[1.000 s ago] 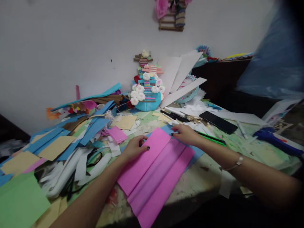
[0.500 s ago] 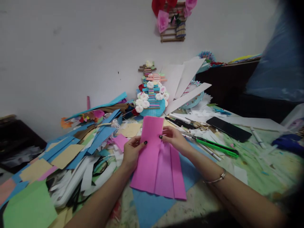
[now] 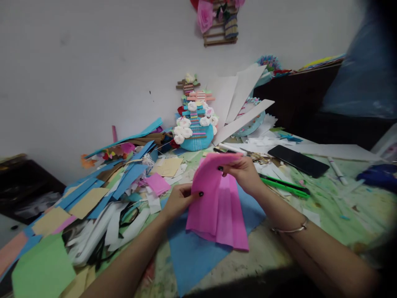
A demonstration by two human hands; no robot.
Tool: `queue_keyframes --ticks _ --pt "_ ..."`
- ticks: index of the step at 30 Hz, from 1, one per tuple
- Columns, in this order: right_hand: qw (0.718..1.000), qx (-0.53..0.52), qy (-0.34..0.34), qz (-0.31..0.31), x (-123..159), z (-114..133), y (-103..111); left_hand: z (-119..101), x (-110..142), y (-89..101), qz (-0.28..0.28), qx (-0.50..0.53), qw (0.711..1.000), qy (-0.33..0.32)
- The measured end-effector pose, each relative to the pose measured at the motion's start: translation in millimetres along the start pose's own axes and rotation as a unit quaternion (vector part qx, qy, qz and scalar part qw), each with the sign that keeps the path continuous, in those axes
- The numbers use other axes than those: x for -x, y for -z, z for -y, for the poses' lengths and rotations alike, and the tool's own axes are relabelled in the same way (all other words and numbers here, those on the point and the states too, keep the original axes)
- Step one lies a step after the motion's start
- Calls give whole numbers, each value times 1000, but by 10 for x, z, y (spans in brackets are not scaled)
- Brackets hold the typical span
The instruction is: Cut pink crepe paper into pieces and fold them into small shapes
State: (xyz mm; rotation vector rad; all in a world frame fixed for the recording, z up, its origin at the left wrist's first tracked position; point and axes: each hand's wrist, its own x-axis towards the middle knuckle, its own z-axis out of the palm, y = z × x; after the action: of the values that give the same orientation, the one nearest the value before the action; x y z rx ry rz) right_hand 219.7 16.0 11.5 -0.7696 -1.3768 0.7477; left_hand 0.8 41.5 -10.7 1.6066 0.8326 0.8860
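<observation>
A folded sheet of pink crepe paper (image 3: 204, 211) is held between my two hands, its lower edge fanned out in pleats. My left hand (image 3: 181, 200) pinches its left edge, thumb in front. Higher up, my right hand (image 3: 243, 171) grips the top, which curls over toward the right. The fingers behind the paper are partly hidden. Beneath lies a blue paper sheet (image 3: 192, 265) on the stained table.
Paper scraps and a white glue-gun-like tool (image 3: 89, 240) crowd the left. On the right lie a green cutter (image 3: 285, 187), scissors (image 3: 260, 157) and a phone (image 3: 297, 160). A flower-decorated blue paper guitar (image 3: 197, 132) leans at the wall.
My right hand has moved up and to the right, bending the paper's top over. The pink paper has lifted slightly and turned, and its lower edge now bows. The view has shifted a little.
</observation>
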Motion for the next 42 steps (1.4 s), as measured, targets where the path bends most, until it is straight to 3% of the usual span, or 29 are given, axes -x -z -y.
queue_keyframes --ticks 4,7,10,13,17,23,26,30,34,42 --pt "995 25 53 82 74 168 -34 42 -23 23 -85 -16 995 -55" --pt "969 89 164 163 82 176 -73 65 -35 83 -161 -32 981 -99" --pt "945 164 221 178 64 114 -116 75 -31 133 -217 -63 964 -140" --pt "945 189 205 171 61 69 -148 67 -7 166 -250 -108 945 -178" --pt "974 122 124 147 81 70 -150 36 33 205 -269 -187 917 -230" --pt "996 13 -16 87 94 85 -97 8 24 217 -265 -284 876 -285" --pt "999 -3 -24 44 79 38 -97 -36 21 191 -245 -323 859 -314" --pt "999 -38 -18 -8 51 -56 -110 -152 73 130 -178 -391 823 -371" --pt "998 -52 -28 -17 55 -80 -125 -244 135 75 -131 -371 855 -337" --pt "997 -77 -23 -13 57 76 -177 -270 152 53 -109 -326 897 -279"
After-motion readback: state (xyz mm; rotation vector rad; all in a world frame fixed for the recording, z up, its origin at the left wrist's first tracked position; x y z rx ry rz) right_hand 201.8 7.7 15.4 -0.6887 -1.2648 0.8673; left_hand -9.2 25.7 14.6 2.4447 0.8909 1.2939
